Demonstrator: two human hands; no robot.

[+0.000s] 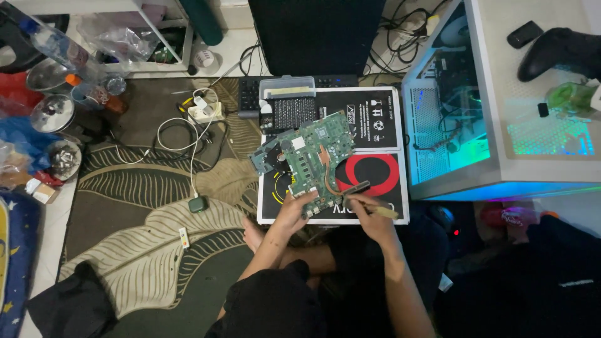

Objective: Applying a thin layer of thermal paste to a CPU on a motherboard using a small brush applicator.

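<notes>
A green laptop circuit board (313,153) with a copper heat pipe is tilted up over a black and white box (375,122). My left hand (291,209) grips the board's near edge. My right hand (369,213) holds a brush (360,191) with a pale wooden handle, its dark bristles touching the board's lower right corner. A round black part (270,159) lies under the board's left end.
A lit desktop computer case (494,106) lies on its side at the right. A keyboard (250,94) and a clear plastic box (287,86) sit behind the board. White cables and a power strip (203,112) lie on the leaf-patterned rug (144,206).
</notes>
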